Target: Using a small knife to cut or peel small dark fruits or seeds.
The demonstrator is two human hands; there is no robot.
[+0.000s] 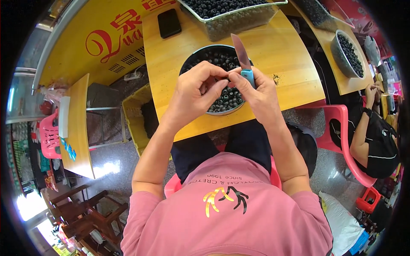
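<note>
My right hand [261, 96] is closed around the blue handle of a knife [241, 52], whose blade points up and away from me. My left hand [197, 90] pinches with thumb and fingertips, meeting the right thumb; what lies between them is too small and hidden to name. Both hands are over a round bowl [223, 113] near the table's front edge. Small, dark, shiny round pieces [230, 100] fill the bowl, some with pale rings; their kind is unclear. My hands hide part of them.
On the wooden table [294, 77] lie a black phone [169, 23] and a clear tub [243, 24] of similar dark pieces. A yellow crate [136, 121] stands below left. At right, another person [370, 141] sits near a pink chair [341, 136] and a second filled bowl [341, 59].
</note>
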